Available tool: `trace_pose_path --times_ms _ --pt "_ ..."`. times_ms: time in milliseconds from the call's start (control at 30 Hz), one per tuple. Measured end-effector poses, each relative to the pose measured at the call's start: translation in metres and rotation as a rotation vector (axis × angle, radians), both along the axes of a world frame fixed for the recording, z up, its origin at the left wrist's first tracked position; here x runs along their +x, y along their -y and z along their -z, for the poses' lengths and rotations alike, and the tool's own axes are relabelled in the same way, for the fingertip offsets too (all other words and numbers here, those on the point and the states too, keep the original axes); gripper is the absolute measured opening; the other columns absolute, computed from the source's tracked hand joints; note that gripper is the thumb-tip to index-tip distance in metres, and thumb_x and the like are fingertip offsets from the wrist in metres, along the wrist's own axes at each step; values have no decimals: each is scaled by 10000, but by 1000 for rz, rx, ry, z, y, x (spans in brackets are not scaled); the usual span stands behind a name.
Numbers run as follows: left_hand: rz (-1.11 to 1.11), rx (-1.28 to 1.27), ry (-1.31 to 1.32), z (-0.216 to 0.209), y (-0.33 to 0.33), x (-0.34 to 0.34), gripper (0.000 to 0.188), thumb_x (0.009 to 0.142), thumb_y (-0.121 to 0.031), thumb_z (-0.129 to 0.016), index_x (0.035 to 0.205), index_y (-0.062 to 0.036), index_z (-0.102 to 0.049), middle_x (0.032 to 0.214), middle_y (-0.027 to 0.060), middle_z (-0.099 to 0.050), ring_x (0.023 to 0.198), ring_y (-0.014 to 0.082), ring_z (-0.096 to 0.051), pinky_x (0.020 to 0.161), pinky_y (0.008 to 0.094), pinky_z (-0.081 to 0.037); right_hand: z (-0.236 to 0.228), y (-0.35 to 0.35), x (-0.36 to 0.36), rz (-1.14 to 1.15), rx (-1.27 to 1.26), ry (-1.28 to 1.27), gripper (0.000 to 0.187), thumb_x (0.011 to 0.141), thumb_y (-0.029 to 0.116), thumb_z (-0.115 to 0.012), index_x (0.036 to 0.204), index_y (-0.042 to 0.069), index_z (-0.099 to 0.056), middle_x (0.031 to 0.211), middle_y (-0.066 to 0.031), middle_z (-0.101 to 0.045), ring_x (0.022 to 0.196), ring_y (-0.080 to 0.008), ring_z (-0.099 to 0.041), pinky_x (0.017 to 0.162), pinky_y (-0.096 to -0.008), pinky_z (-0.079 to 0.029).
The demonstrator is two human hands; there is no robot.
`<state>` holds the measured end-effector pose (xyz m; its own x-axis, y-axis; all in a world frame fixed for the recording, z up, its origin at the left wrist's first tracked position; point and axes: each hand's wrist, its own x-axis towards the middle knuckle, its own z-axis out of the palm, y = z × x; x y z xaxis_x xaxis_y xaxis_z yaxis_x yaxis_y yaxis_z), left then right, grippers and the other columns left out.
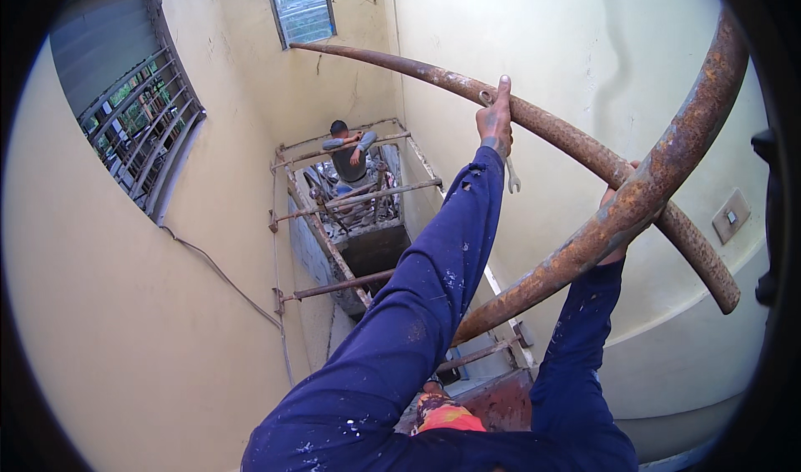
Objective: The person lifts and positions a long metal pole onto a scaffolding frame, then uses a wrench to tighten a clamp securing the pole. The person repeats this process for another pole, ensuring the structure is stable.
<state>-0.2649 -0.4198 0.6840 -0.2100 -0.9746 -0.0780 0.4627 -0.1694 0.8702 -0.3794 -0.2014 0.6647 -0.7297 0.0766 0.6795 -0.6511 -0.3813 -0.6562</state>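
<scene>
A long rusty steel pipe (567, 131) slants from the far window down to the right. My left hand (496, 121) grips it near its middle, thumb up. A combination wrench (512, 176) is also held in that hand, its ring end above and its open jaw hanging below. My right hand (616, 253) is closed around the same pipe farther right, mostly hidden behind a thicker rusty pipe (584, 242). That upright pipe looks curved in this view and crosses in front of the long one.
Below, rusty scaffold frames (367, 196) stand between cream walls. A person (349, 156) with gloved or sleeved arms leans at the far frame, near rubble (359, 209). A barred window (142, 113) is on the left; a wall switch (732, 216) is on the right. A cable (221, 270) hangs along the left wall.
</scene>
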Motion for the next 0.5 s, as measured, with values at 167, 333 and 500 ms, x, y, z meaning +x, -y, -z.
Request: trace_pose_path --times_ms 167,333,500 --pt "-161 72 -78 76 36 -1 661 752 -538 -834 936 81 -691 910 112 -658 727 192 -594 681 347 -497 46 -28 62 -240 12 280 432 963 399 -540 1164 19 -497 1044 -104 -546 933 -200 -586 878 -348 -494" --pt "-108 44 33 111 37 -3 240 733 -207 -734 791 2 -633 668 39 -539 499 162 -467 468 335 -356 91 -45 49 -625 -298 791 441 932 414 -457 1154 41 -533 1127 -139 -559 1005 -232 -598 900 -385 -491" --pt "-148 13 -6 152 31 4 384 724 -199 -735 926 119 -661 894 143 -661 777 239 -627 715 359 -498 129 -138 62 -1088 455 769 376 1000 267 -516 1254 -7 -558 1152 -137 -641 1068 -265 -642 915 -420 -523"
